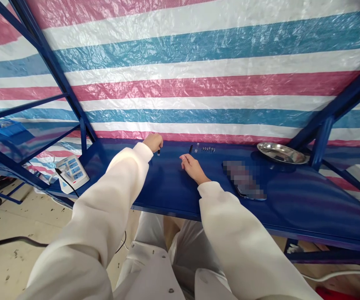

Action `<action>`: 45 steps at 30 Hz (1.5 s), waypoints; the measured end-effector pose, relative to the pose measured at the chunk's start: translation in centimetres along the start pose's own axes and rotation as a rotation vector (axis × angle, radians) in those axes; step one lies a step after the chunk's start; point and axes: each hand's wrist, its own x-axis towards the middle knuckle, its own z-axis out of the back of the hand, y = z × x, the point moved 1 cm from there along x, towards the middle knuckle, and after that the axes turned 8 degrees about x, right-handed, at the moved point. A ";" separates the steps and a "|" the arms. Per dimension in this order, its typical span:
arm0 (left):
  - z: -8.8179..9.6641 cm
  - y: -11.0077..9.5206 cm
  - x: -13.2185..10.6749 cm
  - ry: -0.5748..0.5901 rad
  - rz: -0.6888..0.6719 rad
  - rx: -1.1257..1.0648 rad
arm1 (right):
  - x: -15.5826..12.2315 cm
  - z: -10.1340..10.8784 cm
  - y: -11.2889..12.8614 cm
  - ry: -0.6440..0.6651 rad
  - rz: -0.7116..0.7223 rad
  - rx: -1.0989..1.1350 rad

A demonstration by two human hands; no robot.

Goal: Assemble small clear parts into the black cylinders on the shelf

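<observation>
Head view: just left of centre, a small dark piece [158, 153] is pinched by the curled left hand [153, 143]; right of centre, the right hand [192, 166] is half-curled, any grip indiscernible.

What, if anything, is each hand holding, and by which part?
The left hand appears to pinch a small black cylindrical piece by its upper end. Nothing held is visible in the loosely curled right hand.
</observation>
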 end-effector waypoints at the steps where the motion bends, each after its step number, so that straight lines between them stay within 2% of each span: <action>1: -0.3 0.3 -0.1 0.009 0.012 0.017 | 0.0 0.0 0.1 0.001 0.000 -0.016; 7: -2.3 1.3 -0.5 0.056 0.042 0.024 | -0.1 0.1 0.4 0.012 0.003 -0.049; 11: -2.8 1.6 -0.5 0.055 0.056 0.009 | 0.0 0.0 0.2 0.014 0.009 -0.073; 28: -2.9 1.8 -0.7 0.092 0.068 0.002 | 0.1 0.1 0.1 0.020 0.022 -0.094; 35: -1.7 1.5 -1.0 0.080 0.067 0.021 | 0.1 0.1 0.2 0.020 -0.004 -0.163; 38: -0.6 0.2 -1.2 -0.037 0.026 0.004 | 0.1 0.3 -0.2 -0.043 -0.055 -0.319; 41: -0.1 -2.4 -1.2 -0.181 -0.050 -0.073 | 0.2 0.6 -0.6 -0.167 -0.118 -0.513; 43: -0.6 -4.7 -1.1 -0.224 -0.100 -0.123 | 0.2 0.6 -0.9 -0.221 -0.165 -0.594; 45: -1.6 -7.1 -0.8 -0.213 -0.089 -0.149 | 0.2 0.6 -1.2 -0.231 -0.218 -0.641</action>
